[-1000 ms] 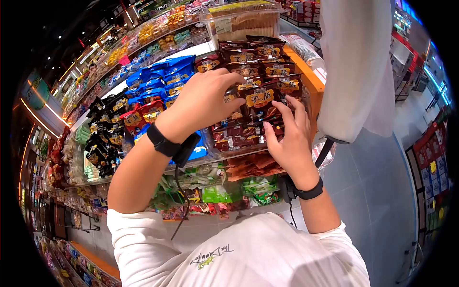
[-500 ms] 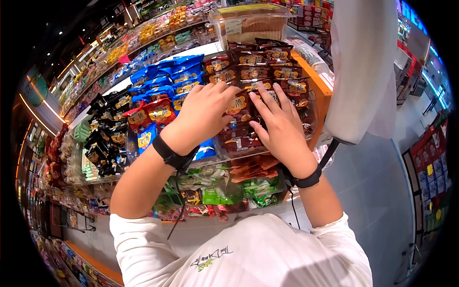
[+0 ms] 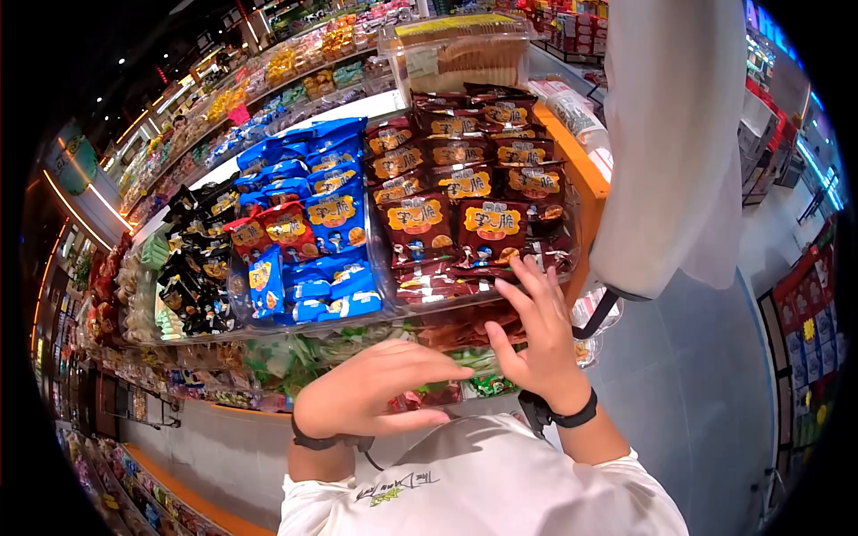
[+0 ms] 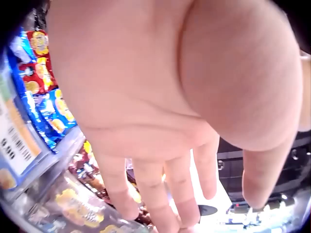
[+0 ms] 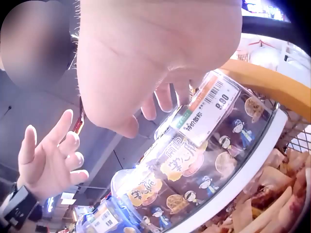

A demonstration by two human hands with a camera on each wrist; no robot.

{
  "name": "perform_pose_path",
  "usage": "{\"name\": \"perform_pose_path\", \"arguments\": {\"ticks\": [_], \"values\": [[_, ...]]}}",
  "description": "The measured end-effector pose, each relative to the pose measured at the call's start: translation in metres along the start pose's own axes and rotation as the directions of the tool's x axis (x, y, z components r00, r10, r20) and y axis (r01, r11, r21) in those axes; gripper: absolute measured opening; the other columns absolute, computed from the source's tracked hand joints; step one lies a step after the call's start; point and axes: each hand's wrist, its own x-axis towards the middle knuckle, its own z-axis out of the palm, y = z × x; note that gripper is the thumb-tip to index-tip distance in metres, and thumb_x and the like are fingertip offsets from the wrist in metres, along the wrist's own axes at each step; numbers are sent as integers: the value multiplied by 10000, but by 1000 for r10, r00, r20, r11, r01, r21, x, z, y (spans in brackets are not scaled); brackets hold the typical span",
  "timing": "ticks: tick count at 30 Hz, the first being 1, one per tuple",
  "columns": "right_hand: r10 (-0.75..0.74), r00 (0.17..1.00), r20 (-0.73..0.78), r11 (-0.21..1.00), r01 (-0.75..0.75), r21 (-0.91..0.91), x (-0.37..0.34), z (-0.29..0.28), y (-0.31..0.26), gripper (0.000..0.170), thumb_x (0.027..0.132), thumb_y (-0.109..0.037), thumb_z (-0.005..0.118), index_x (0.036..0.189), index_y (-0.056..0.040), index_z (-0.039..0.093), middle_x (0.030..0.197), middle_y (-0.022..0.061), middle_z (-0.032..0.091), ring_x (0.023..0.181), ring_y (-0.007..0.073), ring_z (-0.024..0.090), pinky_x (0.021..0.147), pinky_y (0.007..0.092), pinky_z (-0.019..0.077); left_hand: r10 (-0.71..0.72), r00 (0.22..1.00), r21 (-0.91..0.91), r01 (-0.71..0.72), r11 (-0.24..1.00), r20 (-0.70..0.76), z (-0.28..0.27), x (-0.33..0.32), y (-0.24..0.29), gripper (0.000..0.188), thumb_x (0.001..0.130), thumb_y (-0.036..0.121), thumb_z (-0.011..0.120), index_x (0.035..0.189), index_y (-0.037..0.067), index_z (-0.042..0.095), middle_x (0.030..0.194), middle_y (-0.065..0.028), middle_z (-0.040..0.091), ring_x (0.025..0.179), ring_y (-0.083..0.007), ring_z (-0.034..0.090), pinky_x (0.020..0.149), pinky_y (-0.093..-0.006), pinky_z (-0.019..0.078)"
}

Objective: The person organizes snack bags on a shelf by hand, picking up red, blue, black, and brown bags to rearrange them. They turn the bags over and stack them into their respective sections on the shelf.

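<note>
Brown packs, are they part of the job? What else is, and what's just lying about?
Seems part of the job:
- brown packs, nearest the right fingers; I can't tell if they touch
- right fingers and left fingers, holding nothing

Seems just lying about:
- blue packs
- red packs
- black packs
- clear box

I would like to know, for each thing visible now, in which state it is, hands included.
Left hand: open, holding nothing, away from the packets.
Right hand: open, at the brown packets' near edge; contact unclear.
Brown packets: in rows, two lined up side by side in front.
Blue packets: grouped, some lying flat.
Red packets: side by side among the blue.
Black packets: jumbled.
Clear box: lid on.
</note>
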Motion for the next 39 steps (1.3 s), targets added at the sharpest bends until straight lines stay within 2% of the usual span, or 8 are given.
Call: {"name": "perform_pose_path", "arguments": {"ticks": [3, 8, 11, 19, 26, 33, 35, 39], "values": [[14, 996, 93, 985, 2, -171, 13, -11, -9, 649, 961, -277, 775, 1528, -15, 599, 1672, 214, 513, 1567, 441, 439, 1312, 646, 248, -113, 992, -120, 105, 987, -57, 21, -10, -4, 485, 948, 231, 866, 1381, 61, 726, 1256, -145, 773, 1149, -335, 732, 1018, -439, 558], [70, 976, 207, 957, -7, -289, 26, -6, -11, 755, 1033, -353, 670, 1632, 53, 454, 1752, 232, 393, 1606, 485, 338, 1329, 659, 147, -157, 980, -196, 132, 972, -120, 32, -15, 0, 444, 961, 192, 847, 1366, 50, 732, 1241, -148, 775, 1136, -331, 737, 994, -431, 570], [53, 979, 198, 934, 21, -356, 31, -3, -12, 749, 1036, -377, 665, 1613, 62, 479, 1744, 230, 402, 1574, 519, 372, 1317, 676, 192, -210, 971, -233, 179, 956, -115, 39, -15, -1, 434, 949, 141, 850, 1353, 23, 740, 1240, -155, 782, 1143, -327, 741, 1013, -429, 564], [92, 985, 144, 874, -10, -485, 48, 14, -13, 734, 1074, -395, 598, 1646, 41, 453, 1744, 227, 413, 1616, 458, 357, 1326, 658, 189, -184, 981, -283, 159, 946, -64, 35, -30, -15, 417, 963, 130, 837, 1357, 30, 745, 1243, -163, 777, 1127, -327, 739, 999, -424, 568], [108, 987, 117, 871, -37, -489, 53, 13, -18, 696, 1073, -341, 603, 1665, -9, 451, 1758, 175, 414, 1606, 436, 381, 1321, 606, 255, -15, 988, -86, 2, 996, -156, -18, -38, -22, 245, 952, 107, 841, 1184, 34, 826, 1061, -126, 824, 983, -298, 775, 897, -412, 591], [72, 997, -2, 822, -61, -567, 45, 30, -19, 685, 1056, -309, 621, 1671, -51, 463, 1759, 152, 415, 1625, 412, 344, 1329, 573, 238, 82, 977, 112, -61, 992, -199, -61, -49, -24, 229, 930, 129, 856, 1145, 62, 813, 1115, -113, 814, 1034, -300, 766, 884, -412, 566], [78, 997, 1, 827, -64, -558, 45, 29, -18, 680, 1054, -304, 622, 1670, -62, 468, 1763, 150, 409, 1625, 412, 342, 1328, 575, 239, 128, 987, 351, -86, 932, -97, -84, -40, -24, 401, 896, 193, 886, 1261, 81, 765, 1258, -115, 766, 1220, -325, 706, 994, -452, 535], [104, 995, -6, 837, -91, -539, 44, 30, -21, 673, 1050, -299, 625, 1666, -70, 479, 1767, 150, 404, 1626, 411, 340, 1332, 580, 232, 169, 977, 626, -52, 778, -128, -120, 3, -35, 682, 886, 217, 890, 1486, 63, 607, 1483, -180, 644, 1370, -382, 614, 1130, -497, 480]]}}
